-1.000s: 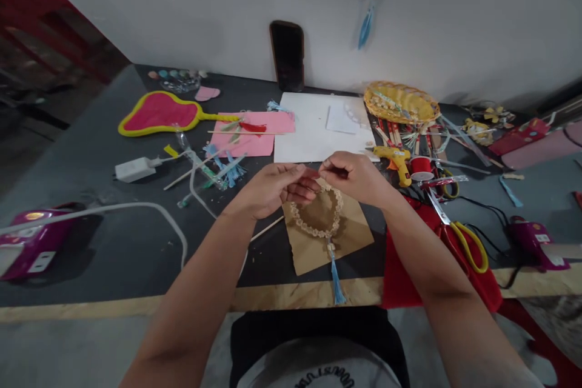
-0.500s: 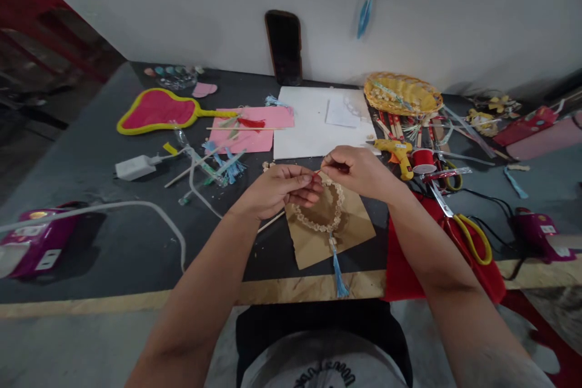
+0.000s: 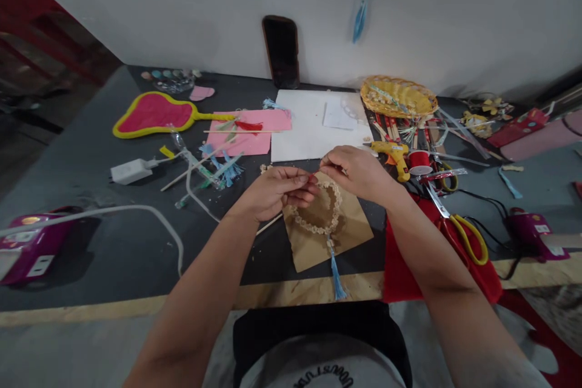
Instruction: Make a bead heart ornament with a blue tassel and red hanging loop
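Pinching a tiny red strand, the left hand has its thumb and forefinger closed right on it, the other fingers curled loosely beneath! Over on the other side, the right hand is pinched shut too, thumb against forefinger, at what looks like the strand's other end, though that tip is too small to make out.

And where's the action? Up in the air, just above the cream beaded loop, which lies on a piece of brown cardboard, its blue tassel trailing across the wooden table edge. Delicate stuff, this! I'd say a light, fingertip-only pinch serves best, with the left as the steady anchor and the right doing the fine work. A little tension between the hands should help; too much, and something this slim could slip free.

Height matters as well: low fingers could catch those beads. Mind the right forearm, too, lying over the red cloth just beside the yellow-handled scissors. The yellow glue gun sits near that hand, so small wrist movements look wiser than wide sweeps!
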Motion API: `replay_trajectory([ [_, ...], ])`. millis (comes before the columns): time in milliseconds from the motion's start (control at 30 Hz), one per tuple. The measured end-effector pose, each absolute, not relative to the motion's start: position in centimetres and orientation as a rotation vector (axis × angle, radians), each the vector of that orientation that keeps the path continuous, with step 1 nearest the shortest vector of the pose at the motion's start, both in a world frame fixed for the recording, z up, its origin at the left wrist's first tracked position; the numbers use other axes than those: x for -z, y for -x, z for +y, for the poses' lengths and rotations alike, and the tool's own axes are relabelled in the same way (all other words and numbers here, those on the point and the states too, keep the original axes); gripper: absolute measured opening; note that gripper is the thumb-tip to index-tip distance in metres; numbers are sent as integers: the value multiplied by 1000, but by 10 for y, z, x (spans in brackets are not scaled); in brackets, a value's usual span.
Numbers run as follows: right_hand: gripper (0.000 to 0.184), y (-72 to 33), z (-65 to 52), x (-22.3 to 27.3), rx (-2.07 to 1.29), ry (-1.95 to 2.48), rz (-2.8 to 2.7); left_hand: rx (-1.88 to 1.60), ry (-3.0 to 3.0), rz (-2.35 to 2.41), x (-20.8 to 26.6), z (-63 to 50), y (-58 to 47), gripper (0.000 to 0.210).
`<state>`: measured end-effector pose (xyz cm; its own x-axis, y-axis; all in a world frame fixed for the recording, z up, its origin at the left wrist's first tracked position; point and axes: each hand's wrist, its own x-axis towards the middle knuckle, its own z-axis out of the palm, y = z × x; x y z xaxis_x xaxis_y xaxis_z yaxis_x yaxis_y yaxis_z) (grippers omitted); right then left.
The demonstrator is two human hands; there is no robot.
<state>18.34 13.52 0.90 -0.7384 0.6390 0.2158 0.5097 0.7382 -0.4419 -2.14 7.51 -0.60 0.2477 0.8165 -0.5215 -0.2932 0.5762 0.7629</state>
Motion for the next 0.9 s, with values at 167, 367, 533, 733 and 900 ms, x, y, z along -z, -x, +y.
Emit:
replay_trajectory([
  [167, 19, -183, 134, -9, -475, 865, -2583, -810, -598, 1027, 9, 75, 21, 6],
  [367, 19, -184, 135, -8, -486, 858, -2568, -817, -600, 1033, 10, 75, 21, 7],
  [533, 17, -184, 136, -9, -516, 854, -2568, -819, -626, 1043, 7, 75, 21, 10],
  [733, 15, -198, 146, -13, -647, 952, -2533, -932, -649, 1085, 1, 76, 28, 8],
  [900, 19, -214, 158, -12, -797, 1071, -2351, -1111, -625, 1125, 0, 80, 40, 5],
])
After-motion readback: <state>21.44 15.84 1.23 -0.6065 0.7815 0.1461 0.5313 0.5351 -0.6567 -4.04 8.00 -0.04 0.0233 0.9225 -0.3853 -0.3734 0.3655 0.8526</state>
